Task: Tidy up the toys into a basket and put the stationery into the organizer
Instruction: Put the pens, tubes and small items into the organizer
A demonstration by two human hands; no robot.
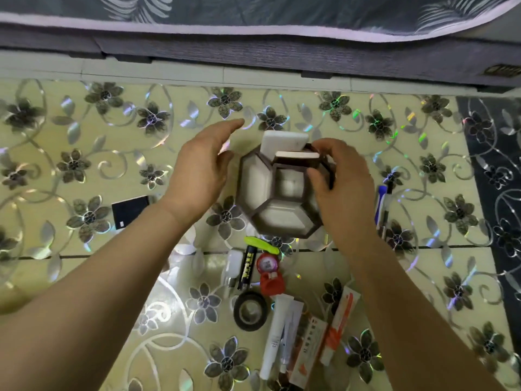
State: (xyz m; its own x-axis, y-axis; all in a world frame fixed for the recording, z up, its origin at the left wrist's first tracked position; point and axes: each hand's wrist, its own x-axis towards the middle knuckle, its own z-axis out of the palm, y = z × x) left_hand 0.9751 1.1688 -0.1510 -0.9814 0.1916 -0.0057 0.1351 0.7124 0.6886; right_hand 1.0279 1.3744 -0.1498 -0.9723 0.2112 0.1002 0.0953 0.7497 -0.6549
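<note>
A dark-rimmed organizer point(255, 179) with several white compartments stands on the patterned floor at the centre. A white flat block point(284, 141) and a small book-like item point(297, 155) stick up from its far compartments. My right hand point(341, 176) grips the organizer's right rim. My left hand point(201, 165) hovers just left of it with fingers spread, holding nothing. Nearer to me lie a battery point(246, 265), a yellow-green clip point(260, 244), a red-capped round item point(269, 273), a black tape roll point(250, 310) and several tubes and boxes point(307, 334).
A dark card point(130, 211) lies to the left. Pens point(382, 204) lie to the right of the organizer. A bed edge with a grey patterned cover point(253, 26) runs across the top. A dark floor strip point(501, 193) borders the right.
</note>
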